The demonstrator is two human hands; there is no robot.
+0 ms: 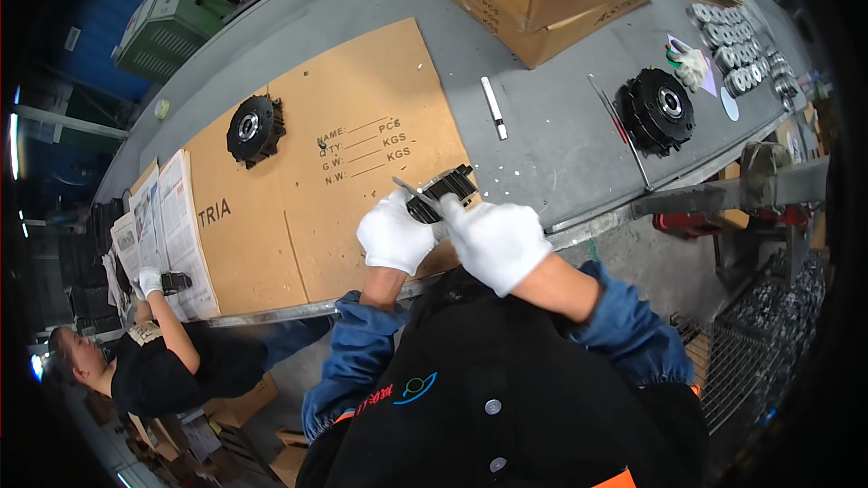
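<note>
Both my hands wear white gloves and meet over the near edge of a flattened cardboard sheet point(362, 81). My left hand point(396, 233) is closed round a black finned part point(454, 184), holding it tilted just above the sheet. In my right hand point(499, 239) is a thin, flat grey metal blade point(412, 188), its free end pointing left across the part. My fingers hide its handle end and the part's near side. A round black finned housing point(255, 131) with a silver centre ring lies on the sheet's far left.
A white marker point(494, 108) and a thin rod with a red section point(620, 131) lie to the right. Beyond are another black housing point(658, 111), a glove point(690, 66) and silver rings point(740, 47). Cardboard boxes point(542, 0) stand behind. At left, a co-worker point(154, 352) handles a black part over newspapers point(181, 235).
</note>
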